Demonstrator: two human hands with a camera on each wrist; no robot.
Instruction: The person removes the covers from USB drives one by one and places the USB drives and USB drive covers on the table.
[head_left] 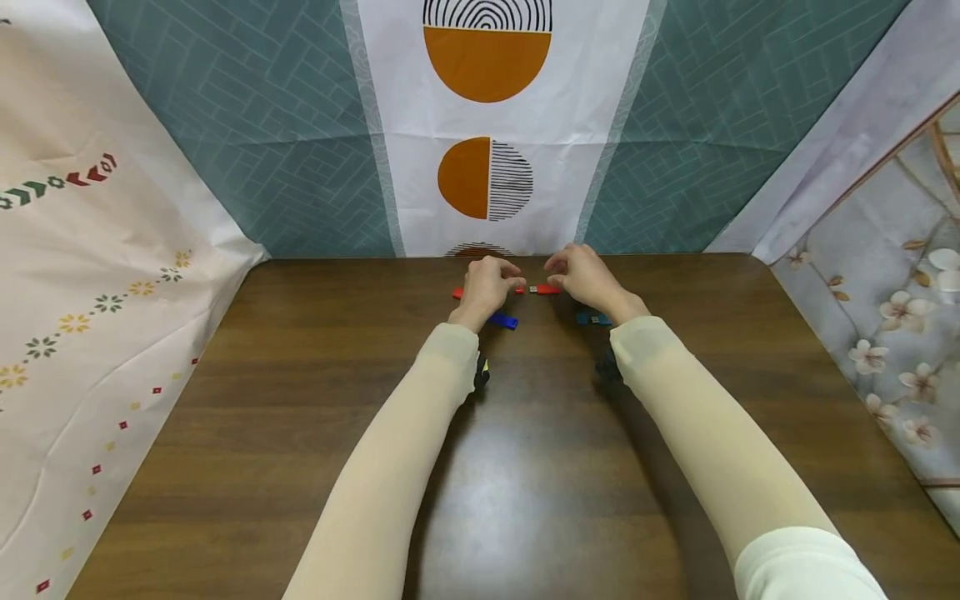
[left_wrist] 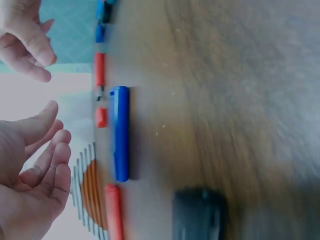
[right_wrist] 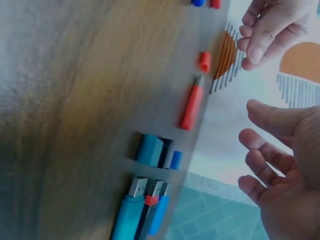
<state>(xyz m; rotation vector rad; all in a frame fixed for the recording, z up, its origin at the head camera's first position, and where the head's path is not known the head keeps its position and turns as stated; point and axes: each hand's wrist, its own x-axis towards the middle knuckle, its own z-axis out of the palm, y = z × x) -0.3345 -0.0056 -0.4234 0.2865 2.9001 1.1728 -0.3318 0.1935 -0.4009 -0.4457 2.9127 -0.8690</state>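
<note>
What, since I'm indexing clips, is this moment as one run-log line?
left hand: holding nothing | right hand: holding nothing | red USB stick: uncapped, on table | red cap: apart, on table

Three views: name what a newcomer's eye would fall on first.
First, the empty left hand and right hand, near the far edge of the wooden table. Next, near the right hand, the uncapped red memory stick, its red cap beyond the metal tip. Behind, bold orange half-circles on the hanging cloth.
</note>
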